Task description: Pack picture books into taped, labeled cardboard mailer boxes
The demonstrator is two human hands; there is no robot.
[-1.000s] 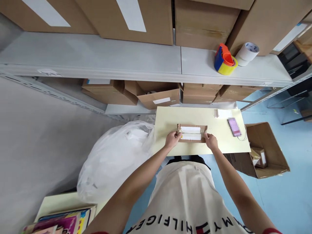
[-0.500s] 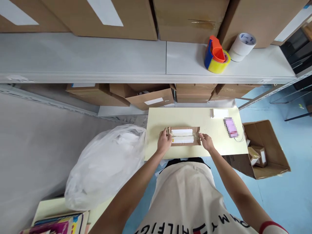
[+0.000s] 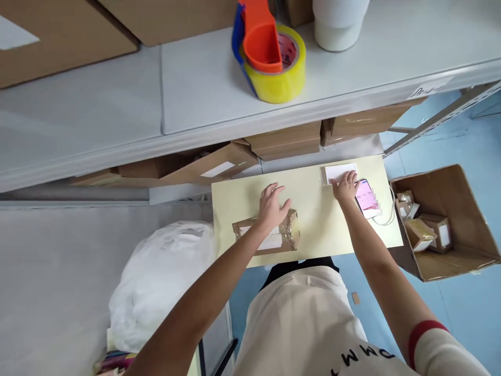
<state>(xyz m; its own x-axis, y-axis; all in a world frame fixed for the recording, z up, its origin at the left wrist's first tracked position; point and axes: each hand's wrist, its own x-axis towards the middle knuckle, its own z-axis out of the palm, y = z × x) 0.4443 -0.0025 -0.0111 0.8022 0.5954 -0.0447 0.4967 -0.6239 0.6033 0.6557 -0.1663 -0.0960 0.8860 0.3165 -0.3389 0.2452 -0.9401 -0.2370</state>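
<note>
A small taped brown cardboard parcel (image 3: 274, 239) with white labels lies on the pale yellow table (image 3: 313, 224). My left hand (image 3: 272, 206) rests on its top, fingers spread and flat. My right hand (image 3: 345, 185) reaches to the table's far right, its fingers lying on a stack of white labels (image 3: 337, 171). A phone (image 3: 368, 198) with a lit screen lies just right of that hand, a white cable running from it.
A yellow tape roll in an orange and blue dispenser (image 3: 270, 55) and a white roll (image 3: 338, 21) stand on the grey shelf (image 3: 117, 115) above. Cardboard boxes fill the lower shelf. An open box (image 3: 450, 224) with small parcels sits right, a white plastic bag (image 3: 156, 282) left.
My right hand left the parcel and reached to the white labels by the phone. My left hand shifted onto the parcel's top. The camera moved closer and leaned forward.
</note>
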